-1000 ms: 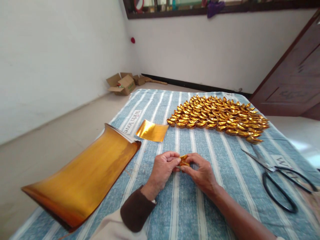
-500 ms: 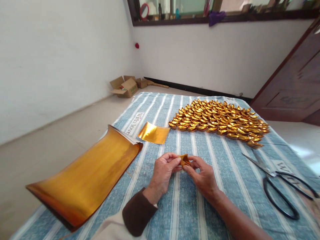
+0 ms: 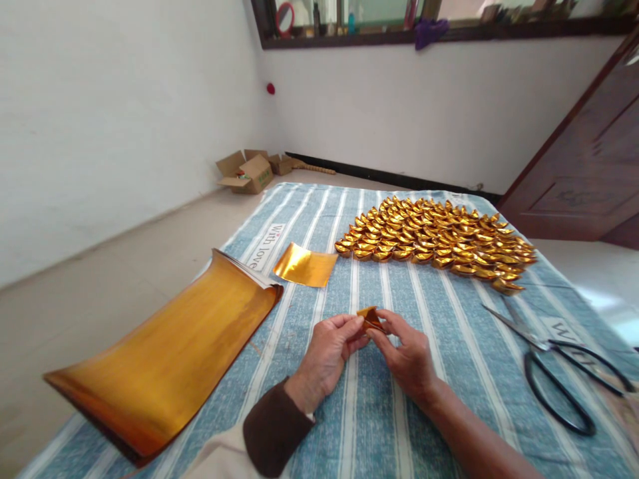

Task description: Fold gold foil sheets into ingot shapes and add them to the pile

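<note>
A small piece of gold foil paper (image 3: 371, 318), partly folded, is held between both hands above the striped cloth. My left hand (image 3: 332, 352) pinches its left side with thumb and fingers. On its right side, my right hand (image 3: 407, 349) grips it the same way. The inner folds are partly hidden by my fingertips. Just beyond my left hand lies a flat square of gold foil paper (image 3: 305, 265). Many folded gold paper ingots (image 3: 434, 233) sit packed in rows farther back on the right.
A large stack of gold foil sheets (image 3: 170, 352) rests on the left side of the blue striped tablecloth (image 3: 319, 199). Scissors with black handles (image 3: 542, 346) lie open at the right. An open cardboard box (image 3: 247, 173) stands on the floor by the wall, and a wooden door (image 3: 574, 159) is at right.
The fingers have shifted slightly on the gold paper, and its fold now looks flatter, with a darker face showing. Otherwise the table's things lie as before; the view has moved a little.
</note>
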Tool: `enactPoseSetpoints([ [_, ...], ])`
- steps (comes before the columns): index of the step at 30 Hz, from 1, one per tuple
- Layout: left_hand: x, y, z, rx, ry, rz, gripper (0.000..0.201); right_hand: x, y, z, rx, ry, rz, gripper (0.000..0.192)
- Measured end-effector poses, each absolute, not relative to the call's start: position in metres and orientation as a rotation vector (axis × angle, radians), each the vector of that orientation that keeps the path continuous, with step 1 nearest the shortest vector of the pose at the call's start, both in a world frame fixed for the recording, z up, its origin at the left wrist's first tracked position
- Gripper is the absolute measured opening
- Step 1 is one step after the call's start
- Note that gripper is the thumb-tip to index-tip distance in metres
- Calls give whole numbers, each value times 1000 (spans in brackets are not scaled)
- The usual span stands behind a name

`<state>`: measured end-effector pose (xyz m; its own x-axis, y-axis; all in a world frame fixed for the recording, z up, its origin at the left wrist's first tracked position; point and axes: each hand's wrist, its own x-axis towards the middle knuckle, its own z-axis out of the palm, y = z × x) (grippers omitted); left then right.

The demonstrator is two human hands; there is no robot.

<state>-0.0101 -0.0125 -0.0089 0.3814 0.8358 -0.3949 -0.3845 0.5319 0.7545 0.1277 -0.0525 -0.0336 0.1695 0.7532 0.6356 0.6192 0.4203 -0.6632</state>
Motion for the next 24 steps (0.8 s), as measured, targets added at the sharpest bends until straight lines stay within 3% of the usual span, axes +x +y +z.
enactPoseSetpoints([
  [17, -9, -14, -2, 705, 739, 766, 31, 129, -53, -35, -1280, -1530, 122, 21],
  [24, -10, -12, -7, 620, 753, 797, 20, 128, -53, -38, -1261, -1573, 40, 30],
])
